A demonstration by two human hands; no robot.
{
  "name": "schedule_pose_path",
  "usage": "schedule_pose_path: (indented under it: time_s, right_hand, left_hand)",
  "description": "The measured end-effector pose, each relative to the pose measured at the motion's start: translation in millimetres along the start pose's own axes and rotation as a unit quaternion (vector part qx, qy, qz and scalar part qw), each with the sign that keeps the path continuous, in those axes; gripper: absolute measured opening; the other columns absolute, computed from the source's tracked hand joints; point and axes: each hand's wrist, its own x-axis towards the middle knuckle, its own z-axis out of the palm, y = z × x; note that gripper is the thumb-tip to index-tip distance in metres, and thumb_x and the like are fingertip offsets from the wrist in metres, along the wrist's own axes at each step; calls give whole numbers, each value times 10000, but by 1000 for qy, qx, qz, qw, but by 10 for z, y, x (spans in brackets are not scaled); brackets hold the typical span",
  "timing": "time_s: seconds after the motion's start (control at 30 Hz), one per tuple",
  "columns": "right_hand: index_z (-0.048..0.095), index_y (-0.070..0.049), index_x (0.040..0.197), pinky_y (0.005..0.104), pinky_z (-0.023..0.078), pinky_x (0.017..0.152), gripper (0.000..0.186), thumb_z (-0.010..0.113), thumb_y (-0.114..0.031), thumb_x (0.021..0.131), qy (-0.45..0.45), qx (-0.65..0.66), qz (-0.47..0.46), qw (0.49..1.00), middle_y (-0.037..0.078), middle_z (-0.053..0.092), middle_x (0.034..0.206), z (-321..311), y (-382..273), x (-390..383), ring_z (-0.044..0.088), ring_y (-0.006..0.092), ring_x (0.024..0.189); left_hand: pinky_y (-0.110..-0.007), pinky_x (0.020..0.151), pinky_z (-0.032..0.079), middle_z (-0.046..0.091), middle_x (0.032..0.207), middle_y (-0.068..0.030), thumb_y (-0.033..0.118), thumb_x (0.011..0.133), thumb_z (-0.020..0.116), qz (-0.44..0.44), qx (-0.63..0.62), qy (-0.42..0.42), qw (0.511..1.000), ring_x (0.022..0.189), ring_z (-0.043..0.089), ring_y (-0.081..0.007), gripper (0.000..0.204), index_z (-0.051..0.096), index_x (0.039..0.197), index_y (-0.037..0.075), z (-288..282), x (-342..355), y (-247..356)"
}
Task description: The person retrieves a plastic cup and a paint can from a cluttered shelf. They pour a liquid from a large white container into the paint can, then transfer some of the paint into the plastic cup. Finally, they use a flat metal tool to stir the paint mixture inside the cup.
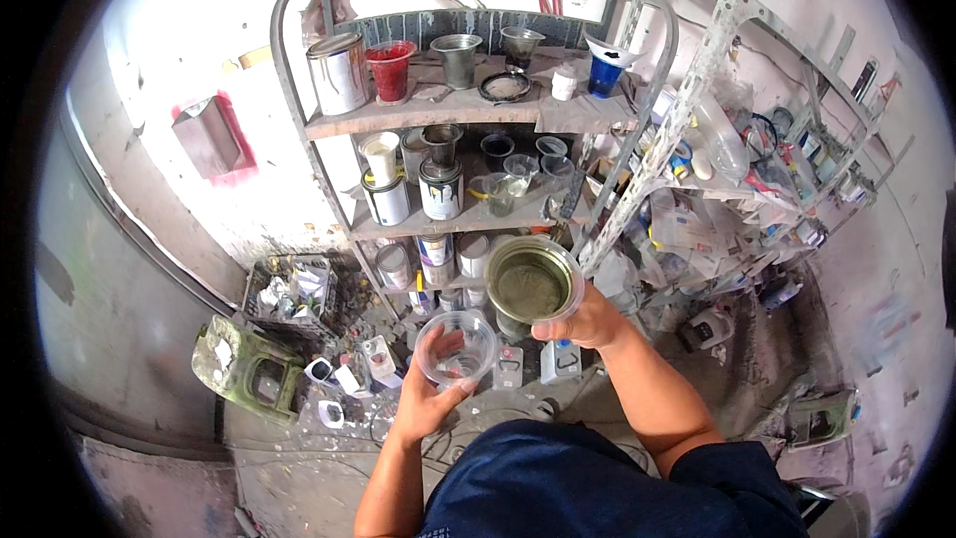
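My left hand (430,399) is closed around a clear, see-through plastic cup (466,337), its mouth turned up toward me. In my right hand (583,321) is a larger cup (535,284) with a wide pale rim; its inside is coated olive-grey, and I cannot tell how much liquid it holds. The thumb lies over the rim. Both cups are held in the air side by side, the left one lower and nearer, in front of a metal shelf rack (458,115).
On the top shelf stand a large can (339,75), a red-stained cup (390,73) and a blue-filled cup (605,75). Cans and cups fill lower shelves. A crate (291,291), a green plastic stool (244,369) and white jugs (560,363) sit on the floor. Cluttered shelving (697,209) stands right.
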Motion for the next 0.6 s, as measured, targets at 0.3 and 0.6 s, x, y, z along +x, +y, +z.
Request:
schedule_pose_path:
  time_s: [0.3, 0.6]
  right_hand:
    - [415, -9, 1321, 325, 394, 980, 812, 835, -197, 652, -2, 32, 15, 999, 78, 541, 1231, 30, 42, 26, 508, 166, 1129]
    - [414, -5, 1319, 332, 398, 986, 782, 827, -166, 675, -25, -20, 10, 999, 77, 544, 1236, 56, 15, 62, 509, 160, 1135]
  left_hand:
    - [-363, 905, 460, 448, 1339, -194, 107, 731, 766, -8, -17, 21, 1000, 1231, 459, -269, 887, 239, 1440, 28, -36, -23, 9]
    - [-360, 883, 478, 437, 1349, -203, 101, 729, 769, -7, 2, 41, 999, 1225, 463, -267, 889, 240, 1439, 19, -69, -44, 80]
